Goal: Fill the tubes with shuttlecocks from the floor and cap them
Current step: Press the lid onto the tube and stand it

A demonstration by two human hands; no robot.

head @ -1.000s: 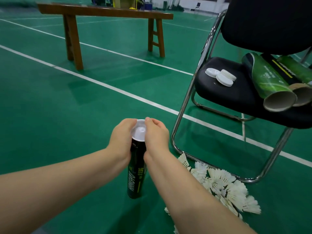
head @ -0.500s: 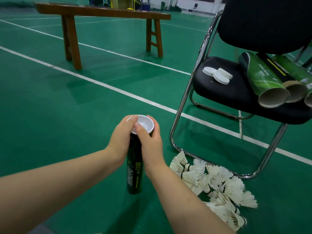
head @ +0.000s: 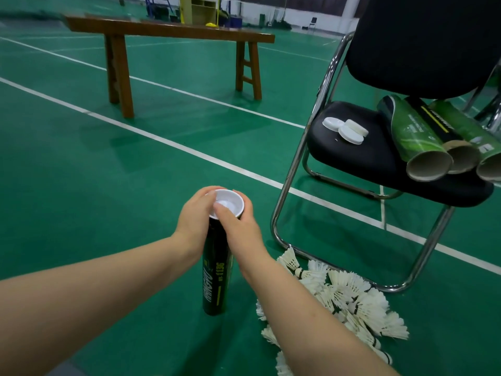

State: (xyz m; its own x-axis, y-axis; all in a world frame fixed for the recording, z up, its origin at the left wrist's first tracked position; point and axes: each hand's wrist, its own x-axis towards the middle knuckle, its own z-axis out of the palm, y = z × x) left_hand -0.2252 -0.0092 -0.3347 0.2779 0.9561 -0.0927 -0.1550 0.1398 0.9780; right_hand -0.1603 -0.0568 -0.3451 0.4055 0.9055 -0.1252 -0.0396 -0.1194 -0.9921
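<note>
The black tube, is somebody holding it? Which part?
Yes. The left hand and the right hand both grip the black tube at its top end, fingers curled round the rim where the white cap sits.

Floor [head: 81, 172] is deep green with white court lines. The tube [head: 215, 280] is black with yellow-green lettering, and its cap [head: 227, 204] is white. Shuttlecocks [head: 352, 297] are white with thin black bands. Chair [head: 352, 158] is black with chrome legs, loose caps [head: 345, 130] white, bench [head: 168, 29] brown.
</note>
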